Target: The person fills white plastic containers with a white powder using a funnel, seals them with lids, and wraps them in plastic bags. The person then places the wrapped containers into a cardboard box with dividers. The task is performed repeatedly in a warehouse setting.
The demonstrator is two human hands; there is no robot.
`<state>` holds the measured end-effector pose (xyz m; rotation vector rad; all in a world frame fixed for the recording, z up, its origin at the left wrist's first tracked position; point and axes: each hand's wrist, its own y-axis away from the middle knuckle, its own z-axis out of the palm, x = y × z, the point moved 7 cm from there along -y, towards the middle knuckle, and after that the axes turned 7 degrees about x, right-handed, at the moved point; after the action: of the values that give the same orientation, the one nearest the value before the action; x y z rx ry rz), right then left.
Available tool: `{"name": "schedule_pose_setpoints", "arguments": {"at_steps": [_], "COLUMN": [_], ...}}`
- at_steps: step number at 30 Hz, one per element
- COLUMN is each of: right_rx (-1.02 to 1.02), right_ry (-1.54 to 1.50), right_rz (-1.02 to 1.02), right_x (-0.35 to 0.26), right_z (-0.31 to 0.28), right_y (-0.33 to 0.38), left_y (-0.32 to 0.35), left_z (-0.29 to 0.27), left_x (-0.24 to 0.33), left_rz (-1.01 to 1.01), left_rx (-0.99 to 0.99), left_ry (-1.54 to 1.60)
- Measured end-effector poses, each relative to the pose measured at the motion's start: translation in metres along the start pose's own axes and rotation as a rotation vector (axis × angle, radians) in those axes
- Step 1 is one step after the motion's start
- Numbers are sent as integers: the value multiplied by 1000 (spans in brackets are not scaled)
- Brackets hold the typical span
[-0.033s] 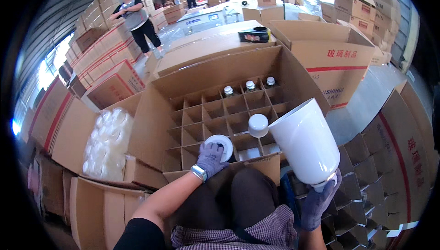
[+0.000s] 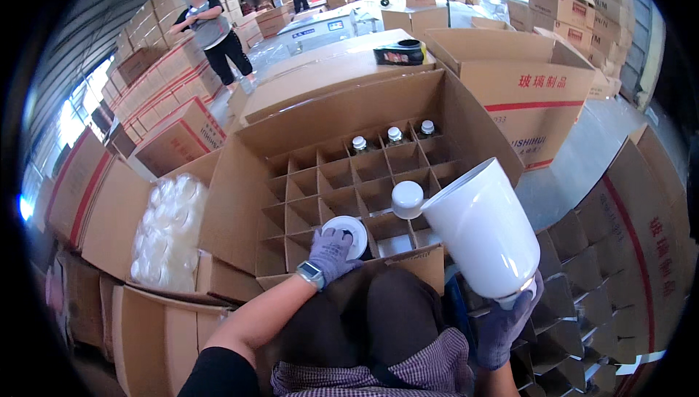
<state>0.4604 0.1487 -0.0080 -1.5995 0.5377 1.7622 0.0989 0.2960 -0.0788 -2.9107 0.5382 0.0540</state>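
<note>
My right hand (image 2: 506,328), in a grey glove, is closed round the narrow lower end of a large glossy white vessel (image 2: 484,229). The vessel tilts up to the left, with its wide end uppermost. My left hand (image 2: 333,255), gloved and wearing a wristwatch, has its fingers curled over a white round rimmed piece (image 2: 354,231) in a near compartment of the divided carton (image 2: 229,211). What lies under those fingers is hidden. Between the two hands a white domed piece (image 2: 408,197) stands up from the dividers. Three clear bottles with white caps (image 2: 394,135) stand in the far row.
Plastic-wrapped whitish pieces (image 2: 169,233) fill an open box at left. Cardboard dividers (image 2: 561,310) lie in an open carton at right. Beyond, a tape dispenser (image 2: 400,53) rests on a closed carton, beside another open carton (image 2: 535,102). A person (image 2: 211,29) stands at far left.
</note>
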Motion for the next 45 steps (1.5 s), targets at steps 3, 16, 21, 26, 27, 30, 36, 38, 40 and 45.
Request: {"name": "schedule_pose_setpoints", "arguments": {"at_steps": [3,16,21,26,27,30,36,38,40,45], "right_rx": [-16,-473,-490,-436,-412,-331,-302,-553,-752,-1182], "right_ry": [-159,-341,-288,-224,-203,-193,-472,-365,-221,238], "right_rz": [92,-220,-178,-113,-99,7,256,138,100,-195], "right_x": [6,48,53,56,56,52,29,3,-35,-67], "right_z": [18,79,91,95,97,90,81,94,113,162], "right_y": [9,14,15,30,35,48,29,33,43,99], "left_y": [-49,-338,-315,-181,-147,-39,139,170,198,271], "left_z": [-30,89,57,-141,-179,-248,-255,-239,-209,-199], "left_x": [-8,-134,-129,-110,-100,-85,-33,-10,5,-19], "left_rz": [-28,-409,-298,-108,-88,-114,-230,-248,-253,-105], "left_rx": [-292,-35,134,578,625,676,358,166,67,149], "left_ry": [62,93,122,289,307,357,716,678,783,557]}}
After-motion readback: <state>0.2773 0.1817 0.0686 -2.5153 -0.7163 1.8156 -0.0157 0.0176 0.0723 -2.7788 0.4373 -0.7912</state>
